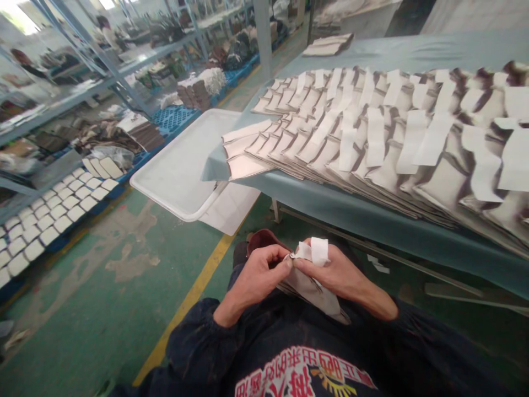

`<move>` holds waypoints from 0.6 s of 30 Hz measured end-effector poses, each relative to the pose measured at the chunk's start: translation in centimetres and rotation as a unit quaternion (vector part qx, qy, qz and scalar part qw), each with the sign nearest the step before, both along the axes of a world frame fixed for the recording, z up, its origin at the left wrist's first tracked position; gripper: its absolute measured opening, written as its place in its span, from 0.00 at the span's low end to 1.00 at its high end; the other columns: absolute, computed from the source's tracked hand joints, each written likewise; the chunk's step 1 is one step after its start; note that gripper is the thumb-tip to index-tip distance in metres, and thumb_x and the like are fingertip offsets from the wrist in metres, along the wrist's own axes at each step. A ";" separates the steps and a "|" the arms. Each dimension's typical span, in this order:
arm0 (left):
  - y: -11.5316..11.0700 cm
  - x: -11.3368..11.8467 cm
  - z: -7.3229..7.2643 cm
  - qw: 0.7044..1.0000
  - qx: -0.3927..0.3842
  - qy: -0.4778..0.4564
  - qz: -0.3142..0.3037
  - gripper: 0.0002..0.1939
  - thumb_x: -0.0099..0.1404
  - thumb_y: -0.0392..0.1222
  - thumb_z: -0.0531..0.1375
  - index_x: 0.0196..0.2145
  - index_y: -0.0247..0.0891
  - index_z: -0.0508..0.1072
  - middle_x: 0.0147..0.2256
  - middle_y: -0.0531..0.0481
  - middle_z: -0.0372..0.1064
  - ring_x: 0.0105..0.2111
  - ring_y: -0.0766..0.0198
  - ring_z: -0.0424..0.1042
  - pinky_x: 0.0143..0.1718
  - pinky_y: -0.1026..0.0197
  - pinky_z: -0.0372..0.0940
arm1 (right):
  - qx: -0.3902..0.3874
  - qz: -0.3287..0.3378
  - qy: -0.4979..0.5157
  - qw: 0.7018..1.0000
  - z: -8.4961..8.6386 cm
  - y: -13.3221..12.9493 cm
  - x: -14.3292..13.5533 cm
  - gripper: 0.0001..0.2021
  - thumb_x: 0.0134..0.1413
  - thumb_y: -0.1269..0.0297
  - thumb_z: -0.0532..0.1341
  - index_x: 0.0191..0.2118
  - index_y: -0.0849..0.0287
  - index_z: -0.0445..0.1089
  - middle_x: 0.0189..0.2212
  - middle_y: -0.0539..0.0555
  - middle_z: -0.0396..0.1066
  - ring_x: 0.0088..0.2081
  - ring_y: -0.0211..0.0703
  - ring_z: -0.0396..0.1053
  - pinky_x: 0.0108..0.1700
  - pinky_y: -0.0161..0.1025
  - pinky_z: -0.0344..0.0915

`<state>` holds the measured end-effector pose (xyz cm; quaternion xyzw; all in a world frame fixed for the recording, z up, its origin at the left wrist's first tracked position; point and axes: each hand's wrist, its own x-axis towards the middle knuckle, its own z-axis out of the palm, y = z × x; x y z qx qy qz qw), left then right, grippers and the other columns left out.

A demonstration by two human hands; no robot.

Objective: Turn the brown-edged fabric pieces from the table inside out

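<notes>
Over my lap I hold a pale, flat cloth-like piece (320,300) with a darker edge. My left hand (260,273) is closed, its thumb and forefinger pinching the upper edge of that piece. Right beside those fingertips, my right hand (345,275) is also closed on the same edge. A short white strip (319,251) curls up over the right hand's fingers. The fingertips of both hands nearly meet, and they hide just how the strip and the edge join.
Ahead, a table (289,190) under a grey-green cover bears overlapping rows of similar pale pieces (285,140), many topped with white strips (376,138). A white plastic tub (177,165) stands left of its corner. Farther left are blue pallets (171,118), racks and people.
</notes>
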<state>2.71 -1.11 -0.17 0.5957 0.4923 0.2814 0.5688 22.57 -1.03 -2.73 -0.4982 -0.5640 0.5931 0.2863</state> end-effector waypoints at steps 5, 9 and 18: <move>-0.1 0.3 0.4 1.000 0.013 0.015 -0.008 0.11 0.67 0.44 0.60 0.31 0.33 0.74 0.28 0.52 0.70 0.28 0.66 0.65 0.31 0.65 0.59 | -0.026 -0.007 0.029 0.999 0.1 0.0 -0.2 0.17 0.54 0.49 0.66 0.34 0.58 0.67 0.25 0.47 0.64 0.27 0.38 0.62 0.28 0.35 0.59; -0.2 0.6 0.4 0.999 0.018 0.031 0.002 0.10 0.65 0.42 0.60 0.29 0.33 0.74 0.27 0.52 0.70 0.28 0.66 0.65 0.31 0.65 0.59 | 0.010 -0.016 -0.001 1.000 0.0 0.1 0.1 0.16 0.56 0.50 0.65 0.32 0.58 0.68 0.23 0.47 0.65 0.25 0.37 0.61 0.27 0.34 0.58; -0.2 1.1 0.8 0.994 0.045 0.100 0.010 0.09 0.64 0.40 0.59 0.28 0.35 0.75 0.26 0.51 0.71 0.27 0.65 0.65 0.28 0.65 0.59 | 0.239 0.053 -0.093 0.965 1.0 1.0 1.2 0.10 0.63 0.58 0.61 0.36 0.57 0.77 0.26 0.51 0.73 0.26 0.41 0.67 0.32 0.37 0.62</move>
